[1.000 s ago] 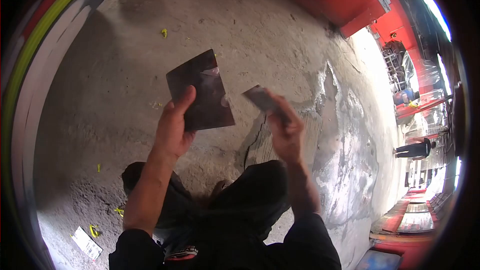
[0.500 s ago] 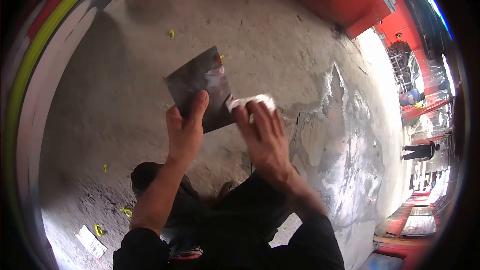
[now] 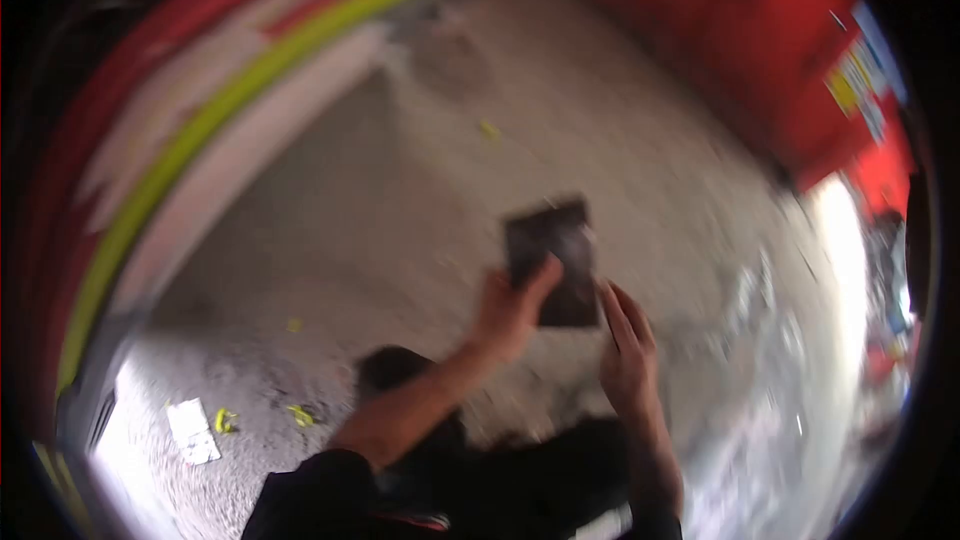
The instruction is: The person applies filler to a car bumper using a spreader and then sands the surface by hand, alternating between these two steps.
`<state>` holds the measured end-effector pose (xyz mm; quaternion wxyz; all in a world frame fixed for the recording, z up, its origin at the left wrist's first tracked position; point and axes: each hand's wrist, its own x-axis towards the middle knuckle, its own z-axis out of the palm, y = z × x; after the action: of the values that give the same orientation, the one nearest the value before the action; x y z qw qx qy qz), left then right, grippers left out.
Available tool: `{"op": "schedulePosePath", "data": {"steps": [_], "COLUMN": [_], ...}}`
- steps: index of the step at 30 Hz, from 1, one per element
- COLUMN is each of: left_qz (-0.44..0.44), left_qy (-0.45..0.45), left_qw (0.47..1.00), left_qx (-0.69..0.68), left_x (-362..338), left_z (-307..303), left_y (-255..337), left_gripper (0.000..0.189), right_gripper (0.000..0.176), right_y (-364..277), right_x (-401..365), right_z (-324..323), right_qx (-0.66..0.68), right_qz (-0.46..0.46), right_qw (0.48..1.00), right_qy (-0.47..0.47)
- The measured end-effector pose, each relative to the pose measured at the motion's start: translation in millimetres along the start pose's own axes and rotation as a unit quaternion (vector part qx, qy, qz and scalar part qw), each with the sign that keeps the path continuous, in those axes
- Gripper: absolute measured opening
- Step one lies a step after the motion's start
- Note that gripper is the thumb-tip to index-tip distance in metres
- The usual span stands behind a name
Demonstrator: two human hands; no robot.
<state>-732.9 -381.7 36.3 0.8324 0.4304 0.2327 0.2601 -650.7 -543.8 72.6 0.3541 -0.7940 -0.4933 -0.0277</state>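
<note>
White paper [image 3: 194, 431] and yellow scraps [image 3: 225, 421] lie on the floor [image 3: 320, 270]. Next, the left hand [image 3: 508, 314] grips the dark sheet [image 3: 572, 292] by its lower left — thumb over its face. The right hand [image 3: 630, 355] is at the sheet's lower right edge — too blurred to tell whether it grasps anything.

I can read no words or numbers from here. At far right, a yellow-and-white label [image 3: 852, 90] stands on a red panel [image 3: 770, 50], too blurred for me to make out. The white slip [image 3: 193, 431] on the floor [image 3: 650, 170] at near left gives me nothing legible either.
</note>
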Motion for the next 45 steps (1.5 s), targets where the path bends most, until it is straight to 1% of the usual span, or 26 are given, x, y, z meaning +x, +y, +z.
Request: {"op": "schedulePosePath", "data": {"steps": [2,3,4,5,7,8,10,14,16,17,18,19,21,22,23,25,29,30,31,32,34,36,38,41,42,45], "left_qz": [-0.047,0.082,0.097,0.107,0.097,0.109,0.138,0.154,0.147,0.141,0.167,0.133,0.066,0.022,-0.043,-0.012,0.013,0.021,0.032,0.096,0.117,0.107,0.135,0.151,0.158,0.148], "left_qy": [0.021,0.019,-0.001,-0.014,-0.044,-0.039,-0.018,0.034,0.049,0.055,0.050,0.042,0.030,-0.002,-0.030,-0.044,-0.072,-0.076,-0.076,-0.036,-0.018,-0.034,-0.009,0.004,0.003,-0.008], "left_qw": [0.997,0.996,0.995,0.980,0.979,0.969,0.950,0.949,0.956,0.959,0.973,0.983,0.996,0.990,0.987,0.977,0.986,0.988,0.990,0.994,0.984,0.970,0.969,0.968,0.966,0.964], "left_qx": [0.059,-0.025,0.034,0.165,0.172,0.217,0.281,0.272,0.250,0.239,0.151,0.119,0.045,-0.136,-0.151,-0.207,-0.146,-0.130,-0.115,0.030,0.132,0.214,0.206,0.198,0.203,0.220], "left_x": [-0.2,-2.5,-2.5,2.4,4.4,5.3,-8.6,-3.4,0.2,2.7,8.3,7.6,3.7,14.0,9.1,1.2,11.7,5.8,4.5,4.6,0.2,3.0,3.4,2.2,1.8,3.5], "left_z": [-6.6,4.4,0.0,-8.6,-3.6,-3.3,2.1,-1.7,-5.2,-7.1,-5.5,-8.3,-11.0,-3.5,0.2,10.9,-4.0,-3.1,-3.7,-4.6,-1.7,-2.9,-1.6,1.8,3.1,-1.7], "left_y": [7.4,4.5,5.2,-3.8,-16.4,-18.1,4.8,-14.7,-12.0,-12.5,-6.8,-2.9,9.7,-15.3,-9.8,-14.9,-26.1,-15.8,-8.1,-9.7,-14.0,-14.6,-17.6,-18.4,-18.5,-11.2], "left_gripper": [0.028,0.032,0.035,0.036,0.040,0.038,0.039,0.040,0.042,0.042,0.043,0.041,0.042,0.039,0.035,0.032,0.032,0.033,0.033,0.036,0.039,0.034,0.034,0.035,0.035,0.033], "right_gripper": [0.048,0.045,0.043,0.042,0.040,0.035,0.034,0.033,0.030,0.029,0.029,0.029,0.033,0.037,0.041,0.046,0.051,0.052,0.052,0.052,0.049,0.049,0.047,0.047,0.048,0.031], "right_y": [28.4,28.4,20.9,18.3,8.4,-4.1,-7.6,-22.9,-21.5,-18.1,-15.6,-13.5,-14.4,-19.6,-24.1,-29.5,28.3,25.4,23.9,21.7,7.4,1.0,-28.2,-15.9,-20.9,-41.4], "right_x": [-15.3,-21.6,-18.7,-13.6,-3.8,2.0,-0.2,-18.6,-25.5,-26.3,-26.3,-25.4,-18.2,-15.4,-12.4,-10.4,-22.7,-24.4,-20.8,-21.3,-19.7,-24.9,-21.9,-17.9,-15.6,-8.0], "right_z": [-1.8,-2.4,-9.4,-9.5,-9.2,-12.0,-2.0,8.3,9.5,5.9,2.0,-0.9,-6.2,-10.1,-11.2,1.5,18.3,12.5,9.5,5.1,-3.6,6.1,-1.9,-10.8,-8.2,-7.2], "right_qx": [-0.225,-0.202,-0.197,-0.199,-0.204,-0.301,-0.265,-0.186,-0.146,-0.125,-0.104,-0.082,0.014,0.051,0.090,0.064,-0.160,-0.174,-0.157,-0.140,-0.119,-0.250,-0.326,-0.354,-0.379,-0.376], "right_qz": [-0.080,-0.057,-0.038,-0.049,-0.054,-0.086,-0.117,-0.167,-0.203,-0.176,-0.146,-0.116,-0.063,-0.035,-0.007,-0.041,-0.085,-0.102,-0.084,-0.061,-0.037,-0.064,-0.074,-0.099,-0.094,-0.232], "right_qw": [0.970,0.977,0.979,0.979,0.975,0.949,0.957,0.966,0.965,0.971,0.975,0.978,0.998,0.997,0.988,0.995,0.982,0.977,0.984,0.988,0.988,0.966,0.939,0.929,0.919,0.896], "right_qy": [-0.051,-0.036,-0.018,0.013,0.070,0.028,-0.022,-0.073,-0.076,-0.102,-0.128,-0.151,-0.026,0.049,0.127,0.069,-0.058,-0.068,-0.021,0.021,0.090,0.003,-0.079,0.050,0.050,0.044]}}
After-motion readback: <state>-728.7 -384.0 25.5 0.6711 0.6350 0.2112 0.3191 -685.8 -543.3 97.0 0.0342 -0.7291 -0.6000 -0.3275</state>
